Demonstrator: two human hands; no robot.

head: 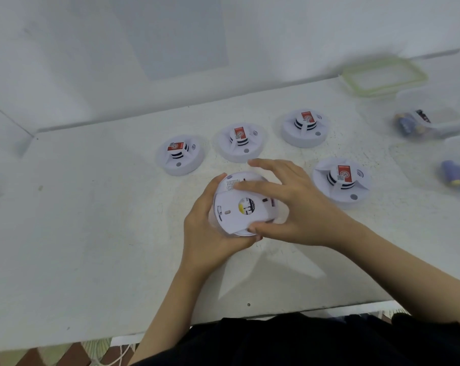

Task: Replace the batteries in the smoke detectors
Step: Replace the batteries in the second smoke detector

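Both our hands are together on one smoke detector [239, 207], held just above the table [91, 207] with its back up. Our left hand [205, 225] cups its left rim, and our right hand [289, 207] grips from the right, thumb on the near rim, fingers spread across the back. Small print near the far edge is unreadable. Beyond and to the right, four other detectors [180, 154] [240, 142] [305, 128] [341, 182] sit face up, each with a red label too blurred to read and a wave mark. Far right stand two clear tubs [429, 122] [455, 175] with blurred blue items and a green-rimmed lid [384, 75].
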